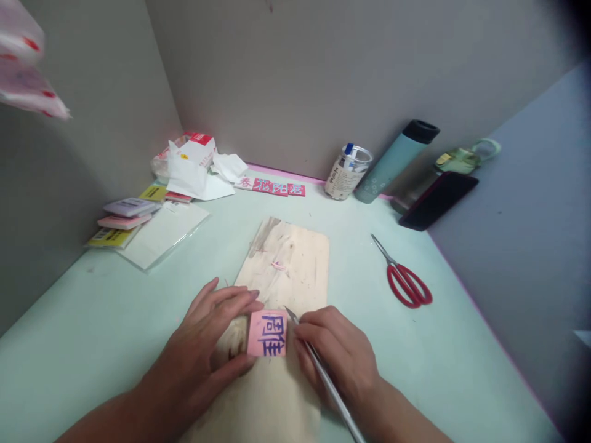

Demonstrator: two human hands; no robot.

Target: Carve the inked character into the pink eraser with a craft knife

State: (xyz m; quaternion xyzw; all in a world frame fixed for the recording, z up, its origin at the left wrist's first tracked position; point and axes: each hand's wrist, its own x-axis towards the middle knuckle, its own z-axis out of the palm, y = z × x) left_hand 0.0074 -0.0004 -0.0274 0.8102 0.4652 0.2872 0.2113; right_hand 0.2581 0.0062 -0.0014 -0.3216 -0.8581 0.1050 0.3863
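Note:
A pink rubber block (266, 333) with a blue drawn character lies on a pale wooden board (289, 258). My left hand (210, 344) rests on the board and holds the block's left side with thumb and fingers. My right hand (335, 354) sits against the block's right side and grips a thin metal carving knife (323, 375), its tip pointing up at the block's top right corner. A small pink shaving (279, 266) lies further up the board.
Red-handled scissors (406, 280) lie to the right. At the back stand a jar (346, 172), a teal bottle (394, 163) and a dark phone (438, 200). Carved pink blocks (273, 186), tissues (203, 169) and stacked packets (127, 215) sit at the back left.

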